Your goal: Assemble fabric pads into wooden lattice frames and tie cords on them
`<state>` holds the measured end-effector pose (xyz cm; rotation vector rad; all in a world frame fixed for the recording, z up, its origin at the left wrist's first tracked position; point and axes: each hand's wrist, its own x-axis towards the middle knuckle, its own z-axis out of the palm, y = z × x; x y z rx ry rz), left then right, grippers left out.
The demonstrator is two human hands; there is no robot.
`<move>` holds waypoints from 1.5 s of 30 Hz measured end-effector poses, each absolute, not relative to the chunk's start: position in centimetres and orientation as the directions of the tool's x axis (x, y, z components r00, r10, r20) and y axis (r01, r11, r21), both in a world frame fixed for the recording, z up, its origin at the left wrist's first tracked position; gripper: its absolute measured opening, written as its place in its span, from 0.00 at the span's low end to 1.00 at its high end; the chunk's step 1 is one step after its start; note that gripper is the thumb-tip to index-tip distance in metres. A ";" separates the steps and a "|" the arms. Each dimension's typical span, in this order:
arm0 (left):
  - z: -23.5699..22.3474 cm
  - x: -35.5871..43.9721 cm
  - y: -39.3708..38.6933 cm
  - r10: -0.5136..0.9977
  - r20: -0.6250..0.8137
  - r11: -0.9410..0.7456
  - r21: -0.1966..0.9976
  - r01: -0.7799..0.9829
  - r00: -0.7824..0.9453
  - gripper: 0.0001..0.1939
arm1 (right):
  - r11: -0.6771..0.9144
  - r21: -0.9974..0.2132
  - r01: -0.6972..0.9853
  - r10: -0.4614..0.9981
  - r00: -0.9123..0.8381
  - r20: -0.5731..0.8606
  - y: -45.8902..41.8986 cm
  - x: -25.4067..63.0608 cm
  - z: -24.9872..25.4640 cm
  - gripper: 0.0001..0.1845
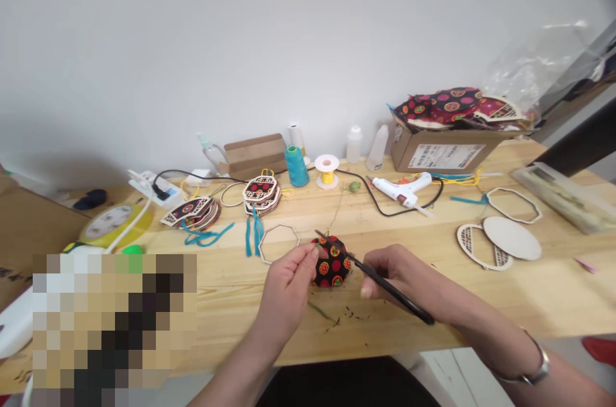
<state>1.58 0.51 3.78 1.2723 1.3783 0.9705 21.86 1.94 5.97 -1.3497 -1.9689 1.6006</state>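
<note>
Since those blades look pretty long next to the cloth round (334,271), I'd work with just the tips and nibble in short bites. The cloth is at the lower middle of the frame, over the counter (231,323). The left hand (291,271) has its edge pinched between thumb and fingers, and the right hand (399,272) has its fingers closed on the black scissors (404,300), blades slanting to the upper left across the cloth's top edge. Can't tell if the blades are parted. My take: hold the pinch close to the cut so the edge stays taut, turn the cloth rather than the wrist, and mind that thumb, it's close to the metal.

Material-wise, the cloth is black with red dots and orange-green rosettes, roundish, maybe floppy if it isn't backed. Dark clippings (353,313) are scattered just below it on pale, grainy wood. Left of centre there's a thin octagonal frame (280,225), stiff looking. Smooth pale oval disc (513,238) at the right, lying partly over a lattice ring (466,246). Upper middle: a fat teal thread cone (296,168) and a glossy white glue gun (404,190).
</note>
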 end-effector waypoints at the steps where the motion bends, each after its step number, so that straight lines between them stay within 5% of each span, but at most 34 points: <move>1: 3.6 1.6 0.7 0.988 -0.150 0.143 0.970 0.194 0.023 0.15 | -0.036 -0.878 0.477 0.787 -0.527 -0.319 1.9 22.1 6.2 0.24; 6: 3.6 1.8 1.4 0.988 -0.152 0.155 0.966 0.207 -0.031 0.16 | 0.007 -0.939 0.343 0.751 -0.622 -0.222 0.9 23.4 6.4 0.30; 13: 4.7 2.5 1.0 1.000 -0.004 0.006 0.954 0.300 -0.008 0.12 | -0.370 -0.929 -0.010 0.653 -0.714 -0.253 -1.2 22.5 3.0 0.34; 26: 4.1 2.9 0.6 0.981 0.191 -0.176 0.792 0.585 0.035 0.14 | -0.316 -0.941 0.120 0.644 -0.702 -0.305 -1.1 22.3 4.1 0.40; 37: 3.6 2.7 0.5 0.958 0.275 -0.259 0.720 0.644 0.077 0.13 | -0.297 -0.944 0.145 0.659 -0.684 -0.312 -1.2 22.2 4.5 0.39; 45: 2.3 2.1 0.4 0.853 0.494 -0.423 0.458 0.782 0.172 0.11 | -0.341 -0.930 0.139 0.664 -0.665 -0.343 -1.6 22.2 3.6 0.40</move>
